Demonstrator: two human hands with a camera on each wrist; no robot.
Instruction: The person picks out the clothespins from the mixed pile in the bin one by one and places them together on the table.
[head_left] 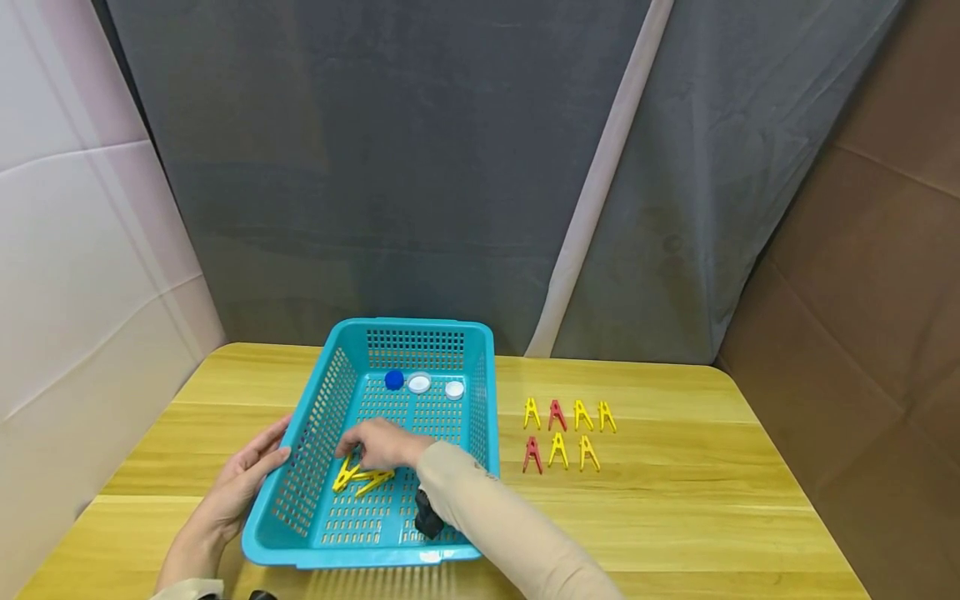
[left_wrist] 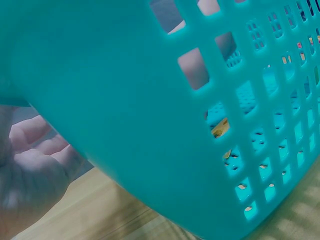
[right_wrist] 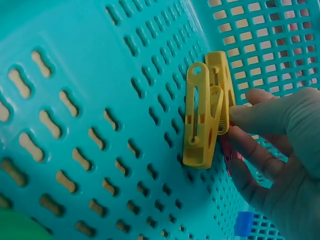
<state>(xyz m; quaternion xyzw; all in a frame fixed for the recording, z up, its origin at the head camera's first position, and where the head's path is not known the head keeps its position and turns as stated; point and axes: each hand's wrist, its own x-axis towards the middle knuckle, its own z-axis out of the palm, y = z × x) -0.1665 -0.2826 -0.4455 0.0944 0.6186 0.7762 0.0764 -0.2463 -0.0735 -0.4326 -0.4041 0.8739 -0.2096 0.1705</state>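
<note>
A blue plastic basket (head_left: 378, 558) stands on the table. My left hand (head_left: 243, 483) holds its left side, thumb at the rim and fingers along the outside; the left wrist view shows curled fingers (left_wrist: 37, 137) below the rim. Inside the basket, my right hand (head_left: 382, 443) reaches over yellow clothespins (head_left: 375, 481). In the right wrist view, its thumb and index finger pinch the edge of the rear yellow clothespin (right_wrist: 224, 75), while another yellow clothespin (right_wrist: 196, 120) lies in front. A red clothespin (right_wrist: 229, 152) is partly hidden behind the fingers.
A blue cap (head_left: 394, 380) and two white caps (head_left: 419, 382) lie at the basket's far end. Right of the basket, several yellow clothespins (head_left: 557, 449) and two red clothespins (head_left: 532, 455) form two rows on the wooden table (head_left: 675, 500). A grey curtain (head_left: 420, 167) hangs behind.
</note>
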